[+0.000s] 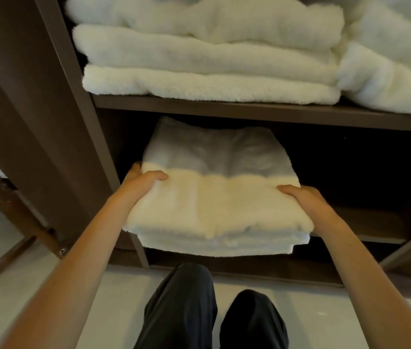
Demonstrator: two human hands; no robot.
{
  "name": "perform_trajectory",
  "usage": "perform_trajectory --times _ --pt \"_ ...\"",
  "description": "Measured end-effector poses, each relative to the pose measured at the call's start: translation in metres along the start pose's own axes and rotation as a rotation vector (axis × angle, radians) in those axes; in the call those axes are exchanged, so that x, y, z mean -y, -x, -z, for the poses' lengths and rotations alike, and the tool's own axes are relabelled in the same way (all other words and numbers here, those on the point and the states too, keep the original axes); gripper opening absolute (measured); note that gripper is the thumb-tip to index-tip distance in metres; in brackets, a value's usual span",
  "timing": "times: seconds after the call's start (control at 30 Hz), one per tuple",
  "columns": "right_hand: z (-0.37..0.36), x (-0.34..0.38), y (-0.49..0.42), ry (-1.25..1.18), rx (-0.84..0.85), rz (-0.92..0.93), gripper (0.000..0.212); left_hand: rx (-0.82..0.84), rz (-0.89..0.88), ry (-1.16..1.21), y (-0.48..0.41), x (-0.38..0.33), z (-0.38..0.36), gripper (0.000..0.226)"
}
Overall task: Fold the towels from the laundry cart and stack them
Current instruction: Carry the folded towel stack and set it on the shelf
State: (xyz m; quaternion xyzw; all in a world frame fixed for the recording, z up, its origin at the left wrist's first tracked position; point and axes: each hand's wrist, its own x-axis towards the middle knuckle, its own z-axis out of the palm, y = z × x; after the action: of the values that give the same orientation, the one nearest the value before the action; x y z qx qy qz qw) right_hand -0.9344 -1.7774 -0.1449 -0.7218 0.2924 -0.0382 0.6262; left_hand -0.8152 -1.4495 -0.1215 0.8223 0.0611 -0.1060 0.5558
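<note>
White towel stack (214,207) is halfway inside the lower compartment (365,222).

Standing on a pale floor (98,285): a dark brown shelf unit (48,122). Lying on its upper board (224,110), toward the left end, a stack of three folded white towels (199,59), and touching that on the right, running out past the right edge of view, a second heap of white towels (388,59). Sitting on the lower board (365,222), near the left wall, a folded towel stack (217,205), overhanging the front edge, far half lying in shadow under the upper board.
</note>
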Motion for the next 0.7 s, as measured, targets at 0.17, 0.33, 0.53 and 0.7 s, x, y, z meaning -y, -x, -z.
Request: perform_trajectory --times 0.17,0.33,0.53,0.7 --pt "-0.017 0.028 -0.021 -0.063 -0.054 0.019 0.064 -0.054 -0.052 -0.037 -0.017 -0.048 0.005 0.077" --pt "-0.026 0.02 -0.03 0.047 -0.063 -0.031 0.074 -0.009 -0.061 -0.41 -0.007 -0.039 0.0 0.043" --pt "-0.026 0.0 -0.011 0.261 -0.155 0.146 0.067 -0.103 -0.269 -0.85 0.019 -0.002 -0.018 0.058" --pt "-0.061 -0.003 -0.031 0.306 -0.256 0.177 0.054 -0.314 -0.343 -0.98 0.0 0.013 -0.041 0.063"
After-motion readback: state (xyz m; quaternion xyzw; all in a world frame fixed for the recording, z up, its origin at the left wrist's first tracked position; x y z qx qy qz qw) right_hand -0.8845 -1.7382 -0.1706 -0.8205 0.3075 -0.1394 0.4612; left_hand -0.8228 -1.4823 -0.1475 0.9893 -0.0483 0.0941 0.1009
